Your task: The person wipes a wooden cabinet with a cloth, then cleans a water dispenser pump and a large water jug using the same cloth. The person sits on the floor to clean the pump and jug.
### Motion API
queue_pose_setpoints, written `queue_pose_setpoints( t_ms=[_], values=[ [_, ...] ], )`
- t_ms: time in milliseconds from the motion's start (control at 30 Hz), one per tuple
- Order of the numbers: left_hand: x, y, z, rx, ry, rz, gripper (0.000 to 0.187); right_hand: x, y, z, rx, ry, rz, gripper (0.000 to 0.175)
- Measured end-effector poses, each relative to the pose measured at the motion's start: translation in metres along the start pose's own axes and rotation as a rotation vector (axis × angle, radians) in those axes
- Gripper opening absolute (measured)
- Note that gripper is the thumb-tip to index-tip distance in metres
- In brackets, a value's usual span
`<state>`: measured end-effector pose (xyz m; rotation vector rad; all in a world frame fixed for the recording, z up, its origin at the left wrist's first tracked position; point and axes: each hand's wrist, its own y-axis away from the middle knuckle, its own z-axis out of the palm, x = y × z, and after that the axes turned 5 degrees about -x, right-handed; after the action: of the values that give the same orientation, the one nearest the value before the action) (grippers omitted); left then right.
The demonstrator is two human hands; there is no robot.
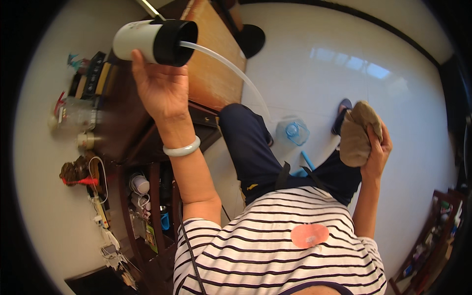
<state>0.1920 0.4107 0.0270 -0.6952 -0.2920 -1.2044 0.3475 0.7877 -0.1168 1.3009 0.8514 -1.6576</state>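
Observation:
My left hand (pixel 162 83), with a pale bangle (pixel 181 147) on its forearm, is raised at the upper left. It grips a white and black electric water-bottle pump (pixel 138 40) lying on its side, its black open end facing right. A metal spout (pixel 150 9) sticks out of its upper side. From the black end a clear flexible tube (pixel 230 66) curves down to the right, towards a clear water jug (pixel 282 129) with a blue cap and handle on the floor. At the right, my right hand (pixel 378 153) holds a folded brown cloth (pixel 356 138).
A wooden cabinet (pixel 217 55) stands beside the left knee. Books (pixel 96 75), a clear container (pixel 79 114) and a power strip (pixel 99 212) line the left side. Blue tubular legs (pixel 308 160) show between the thighs. A filled rack (pixel 429 236) stands at the lower right.

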Motion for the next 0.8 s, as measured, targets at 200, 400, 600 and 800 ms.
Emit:
queue_pose_setpoints(
  t_ms=[200,400,600,800],
  values=[
    [0.038,-0.024,-0.017,0.082,0.010,-0.004,0.052,0.007,-0.003,-0.005,0.000,0.021,0.015,0.027],
    [0.068,-0.076,-0.072,0.376,-0.088,-0.011,0.059,0.013,-0.005,-0.004,-0.011,0.019,0.026,0.026],
    [0.076,-0.116,-0.129,0.586,-0.131,0.016,0.063,0.006,-0.003,0.005,-0.081,0.011,0.030,0.027],
    [0.085,-0.126,-0.173,0.666,-0.324,-0.006,0.072,0.004,-0.001,0.011,-0.118,0.044,0.021,0.026]
  ],
)
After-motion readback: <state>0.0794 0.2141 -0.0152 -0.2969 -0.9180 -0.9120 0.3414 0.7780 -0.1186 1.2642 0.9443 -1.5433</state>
